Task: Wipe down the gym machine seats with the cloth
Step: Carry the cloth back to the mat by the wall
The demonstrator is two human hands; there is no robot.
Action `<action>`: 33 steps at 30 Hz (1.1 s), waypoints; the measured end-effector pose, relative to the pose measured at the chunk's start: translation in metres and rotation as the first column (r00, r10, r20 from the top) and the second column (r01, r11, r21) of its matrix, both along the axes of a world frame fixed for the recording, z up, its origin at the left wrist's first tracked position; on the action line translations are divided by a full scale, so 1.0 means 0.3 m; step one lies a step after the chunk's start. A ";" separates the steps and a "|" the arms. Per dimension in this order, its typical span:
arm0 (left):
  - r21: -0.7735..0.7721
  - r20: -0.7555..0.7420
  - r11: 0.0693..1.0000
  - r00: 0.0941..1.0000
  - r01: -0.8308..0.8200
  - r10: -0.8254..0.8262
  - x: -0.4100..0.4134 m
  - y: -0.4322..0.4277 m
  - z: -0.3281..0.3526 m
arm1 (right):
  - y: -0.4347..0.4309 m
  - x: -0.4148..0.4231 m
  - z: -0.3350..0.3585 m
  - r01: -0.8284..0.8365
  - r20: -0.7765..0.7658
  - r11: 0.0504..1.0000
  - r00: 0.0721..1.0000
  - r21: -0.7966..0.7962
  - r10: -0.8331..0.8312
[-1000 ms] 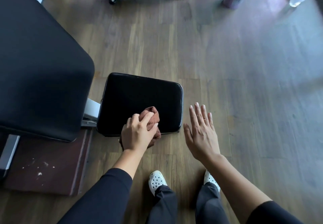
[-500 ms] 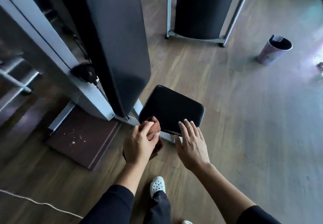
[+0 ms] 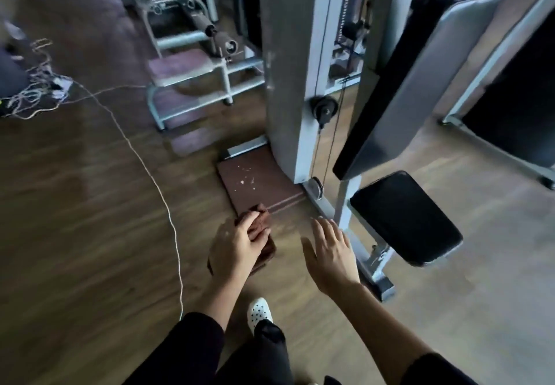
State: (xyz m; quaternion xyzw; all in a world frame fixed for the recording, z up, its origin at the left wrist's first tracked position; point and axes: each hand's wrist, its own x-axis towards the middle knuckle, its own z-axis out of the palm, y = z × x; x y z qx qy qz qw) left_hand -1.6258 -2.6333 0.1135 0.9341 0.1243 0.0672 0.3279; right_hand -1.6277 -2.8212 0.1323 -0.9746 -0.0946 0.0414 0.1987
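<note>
2 hands, cloth, left of seat edge

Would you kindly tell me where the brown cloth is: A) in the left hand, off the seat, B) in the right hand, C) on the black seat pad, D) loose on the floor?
A: the left hand grips the brown cloth above the wooden floor, apart from the black seat pad; the right hand is open and empty.

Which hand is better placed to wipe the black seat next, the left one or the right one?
Probably the left hand: its fingers grip the brown cloth. The right hand is nearer the black seat, but it is open and empty.
</note>
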 end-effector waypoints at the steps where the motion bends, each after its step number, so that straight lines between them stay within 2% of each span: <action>1: 0.041 -0.012 0.996 0.997 -0.079 0.079 -0.021 0.062 -0.009 | 0.054 0.004 0.007 -0.040 0.003 0.999 0.999 -0.009 0.040; 3: 0.096 -0.022 0.971 0.974 -0.220 0.223 -0.053 0.179 0.018 | 0.162 0.020 0.020 -0.108 0.019 0.994 0.994 -0.017 0.108; 8: 0.110 -0.014 0.919 0.924 -0.378 0.382 -0.051 0.443 0.044 | 0.460 0.136 0.037 -0.268 0.039 0.962 0.962 -0.056 0.271; 11: 0.094 0.013 0.895 0.900 -0.435 0.436 -0.002 0.623 0.061 | 0.680 0.242 0.031 -0.341 0.044 0.939 0.938 -0.041 0.343; 16: 0.166 -0.019 0.837 0.847 -0.521 0.531 0.096 0.957 0.105 | 1.076 0.405 0.045 -0.465 0.047 0.883 0.882 -0.064 0.468; 20: 0.173 -0.051 0.822 0.828 -0.543 0.558 0.171 1.219 0.115 | 1.356 0.505 0.068 -0.497 0.051 0.867 0.866 -0.038 0.498; 27: 0.126 -0.060 0.752 0.751 -0.647 0.657 0.315 1.538 0.053 | 1.705 0.722 0.023 -0.599 0.030 0.795 0.797 -0.097 0.604; 33: 0.081 -0.080 0.687 0.682 -0.722 0.727 0.575 1.812 0.011 | 2.004 1.027 -0.035 -0.636 0.004 0.762 0.768 -0.121 0.641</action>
